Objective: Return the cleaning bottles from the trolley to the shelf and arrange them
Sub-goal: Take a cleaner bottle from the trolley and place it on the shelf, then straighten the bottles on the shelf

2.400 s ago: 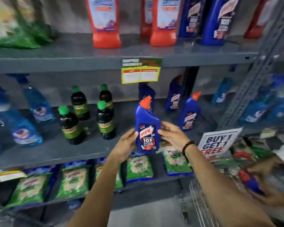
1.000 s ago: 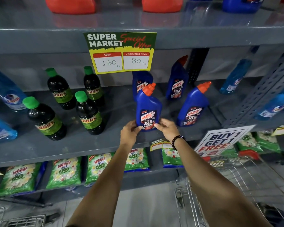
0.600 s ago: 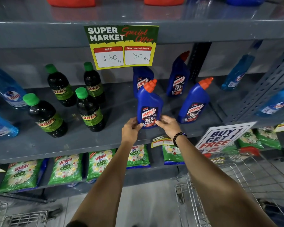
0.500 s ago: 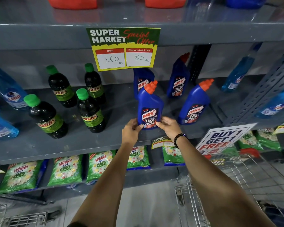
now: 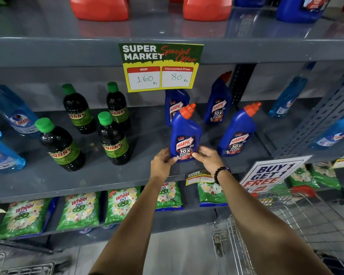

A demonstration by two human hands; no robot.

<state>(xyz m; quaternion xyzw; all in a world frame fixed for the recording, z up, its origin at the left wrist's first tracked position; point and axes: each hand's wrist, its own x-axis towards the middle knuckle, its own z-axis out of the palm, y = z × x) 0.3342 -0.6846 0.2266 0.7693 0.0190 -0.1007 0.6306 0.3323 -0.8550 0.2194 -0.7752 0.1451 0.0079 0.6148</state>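
You are pinching the base of the blue Harpic bottle between your left hand and right hand, fingertips closed on it, squaring its label forward on the middle shelf, near edge.

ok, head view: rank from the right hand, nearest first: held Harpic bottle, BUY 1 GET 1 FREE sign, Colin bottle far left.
1. Held Harpic bottle, touching the right hand.
2. BUY 1 GET 1 FREE sign, lower right.
3. Colin bottle, far left.
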